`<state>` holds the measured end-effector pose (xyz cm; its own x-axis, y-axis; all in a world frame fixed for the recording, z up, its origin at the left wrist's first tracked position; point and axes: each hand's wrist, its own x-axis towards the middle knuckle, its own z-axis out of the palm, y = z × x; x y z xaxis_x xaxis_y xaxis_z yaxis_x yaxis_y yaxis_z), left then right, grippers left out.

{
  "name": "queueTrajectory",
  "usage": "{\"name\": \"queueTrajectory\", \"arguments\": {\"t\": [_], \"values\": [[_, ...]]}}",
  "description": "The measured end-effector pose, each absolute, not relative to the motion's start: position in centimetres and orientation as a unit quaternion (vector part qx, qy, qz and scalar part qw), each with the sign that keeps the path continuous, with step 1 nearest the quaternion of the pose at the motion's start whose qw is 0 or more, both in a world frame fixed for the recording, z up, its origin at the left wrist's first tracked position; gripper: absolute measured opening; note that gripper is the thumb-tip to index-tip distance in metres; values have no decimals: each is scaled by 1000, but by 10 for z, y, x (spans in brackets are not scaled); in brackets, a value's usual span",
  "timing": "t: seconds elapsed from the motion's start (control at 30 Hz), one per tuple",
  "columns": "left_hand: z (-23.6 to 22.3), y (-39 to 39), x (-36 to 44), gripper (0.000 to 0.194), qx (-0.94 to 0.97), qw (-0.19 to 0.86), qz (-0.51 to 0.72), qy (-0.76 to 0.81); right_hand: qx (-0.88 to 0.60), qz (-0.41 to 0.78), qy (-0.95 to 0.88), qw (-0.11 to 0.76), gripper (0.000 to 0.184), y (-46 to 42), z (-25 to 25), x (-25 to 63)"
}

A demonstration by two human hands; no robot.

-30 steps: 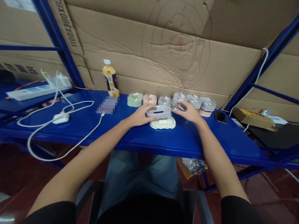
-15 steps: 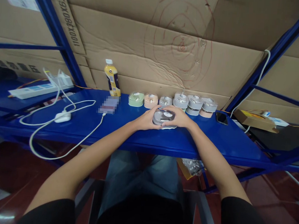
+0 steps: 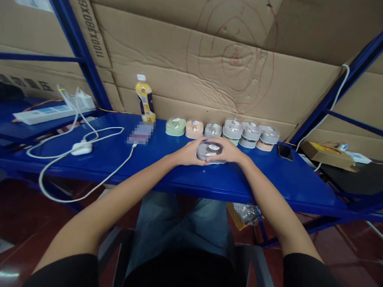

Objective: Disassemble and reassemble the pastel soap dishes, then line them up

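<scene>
Both hands are wrapped round a small rounded grey box (image 3: 207, 150) with a glossy top and a round white label, at the middle of the blue table (image 3: 176, 175). My left hand (image 3: 190, 154) grips its left side and my right hand (image 3: 232, 151) its right side, thumbs meeting at the front. A pale edge shows beneath the box, partly covered by my right hand. Just behind stands a row of similar boxes: a green box (image 3: 175, 127), a peach box (image 3: 194, 129), a grey box (image 3: 213, 131) and several stacked ones (image 3: 250, 130) on the right.
A yellow drink bottle (image 3: 144, 99) stands at the back left, near a blurred-out phone-like item (image 3: 140, 133) on a white cable (image 3: 118, 169). A white charger (image 3: 81, 148) lies further left. On the right are a dark phone (image 3: 285, 152) and an open carton (image 3: 328, 156).
The grey box has tilted very slightly between my hands, and its top catches the light differently. My grip stays the same; the whole view has shifted a little.
</scene>
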<state>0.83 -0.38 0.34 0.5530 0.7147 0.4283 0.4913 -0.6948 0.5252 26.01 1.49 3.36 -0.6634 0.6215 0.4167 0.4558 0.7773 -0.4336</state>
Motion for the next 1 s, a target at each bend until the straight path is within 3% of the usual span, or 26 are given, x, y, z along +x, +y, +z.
{"name": "queueTrajectory", "arguments": {"t": [0.07, 0.23, 0.37, 0.53, 0.73, 1.0], "values": [[5, -6, 6, 102, 870, 163, 320, 337, -317, 149, -889, 296, 84, 15, 33, 263], [20, -4, 0, 93, 803, 86, 413, 421, -379, 97, -804, 447, 57, 11, 49, 281], [44, 18, 14, 96, 686, 48, 474, 551, -436, 29, -723, 535, 68, 10, 61, 292], [62, 60, 64, 91, 661, 47, 449, 599, -463, -2, -704, 538, 76, 11, 60, 293], [48, 78, 116, 81, 679, 38, 415, 604, -471, 12, -703, 533, 78, 13, 59, 294], [52, 79, 58, 55, 676, -13, 412, 611, -468, 12, -707, 529, 75, 10, 59, 292]]}}
